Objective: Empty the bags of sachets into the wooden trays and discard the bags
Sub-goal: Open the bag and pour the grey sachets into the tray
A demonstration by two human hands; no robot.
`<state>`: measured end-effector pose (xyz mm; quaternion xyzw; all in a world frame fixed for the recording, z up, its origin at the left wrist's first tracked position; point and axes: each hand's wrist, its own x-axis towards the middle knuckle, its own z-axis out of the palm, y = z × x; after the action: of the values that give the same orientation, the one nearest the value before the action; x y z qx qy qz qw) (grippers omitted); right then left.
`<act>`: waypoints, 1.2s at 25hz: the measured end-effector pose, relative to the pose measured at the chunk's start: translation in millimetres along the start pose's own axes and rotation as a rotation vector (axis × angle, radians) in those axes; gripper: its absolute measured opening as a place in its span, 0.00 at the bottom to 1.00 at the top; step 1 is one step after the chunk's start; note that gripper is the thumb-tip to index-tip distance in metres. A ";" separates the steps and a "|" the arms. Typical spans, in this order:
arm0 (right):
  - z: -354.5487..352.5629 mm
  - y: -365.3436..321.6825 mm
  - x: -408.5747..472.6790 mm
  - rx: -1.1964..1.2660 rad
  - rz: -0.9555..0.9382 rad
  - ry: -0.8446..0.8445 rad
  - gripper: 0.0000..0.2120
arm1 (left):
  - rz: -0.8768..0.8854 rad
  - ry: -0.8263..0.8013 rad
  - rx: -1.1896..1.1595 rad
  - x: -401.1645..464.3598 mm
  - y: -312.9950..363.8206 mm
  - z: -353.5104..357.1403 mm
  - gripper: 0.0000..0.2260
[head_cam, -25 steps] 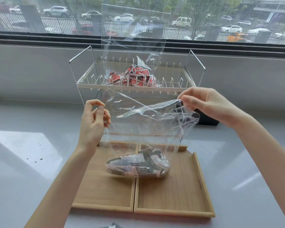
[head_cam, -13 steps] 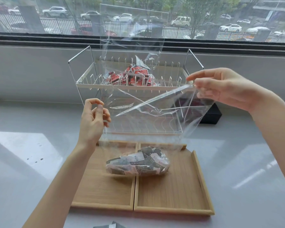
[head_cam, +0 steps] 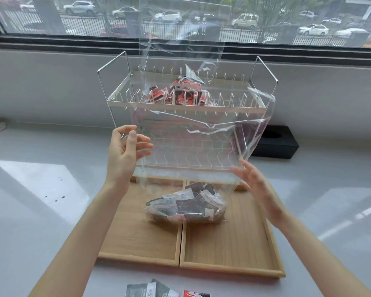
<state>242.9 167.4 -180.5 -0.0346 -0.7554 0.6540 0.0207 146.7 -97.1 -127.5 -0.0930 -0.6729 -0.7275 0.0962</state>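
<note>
Over two side-by-side wooden trays (head_cam: 234, 243), clear plastic bag of grey sachets (head_cam: 186, 207) stands unemptied. Left hand (head_cam: 124, 153) and right hand (head_cam: 255, 181) spread, loosely flanking the film. Next: grip bottom, upend.
</note>
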 end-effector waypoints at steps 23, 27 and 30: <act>54.8 76.5 10.4 -0.452 0.381 0.189 0.20 | -0.496 -0.275 0.671 -68.9 -117.8 -5.9 0.15; 41.2 66.8 -10.9 -0.464 0.391 0.183 0.17 | -0.485 -0.257 0.667 -80.3 -93.0 1.9 0.11; 24.8 63.6 -31.9 -0.514 0.399 0.166 0.09 | -0.488 -0.310 0.686 -98.7 -81.8 13.6 0.08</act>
<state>274.4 149.4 -246.5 -0.2391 -0.8698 0.4280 -0.0557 220.2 -75.9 -231.2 -0.0021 -0.8840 -0.4411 -0.1549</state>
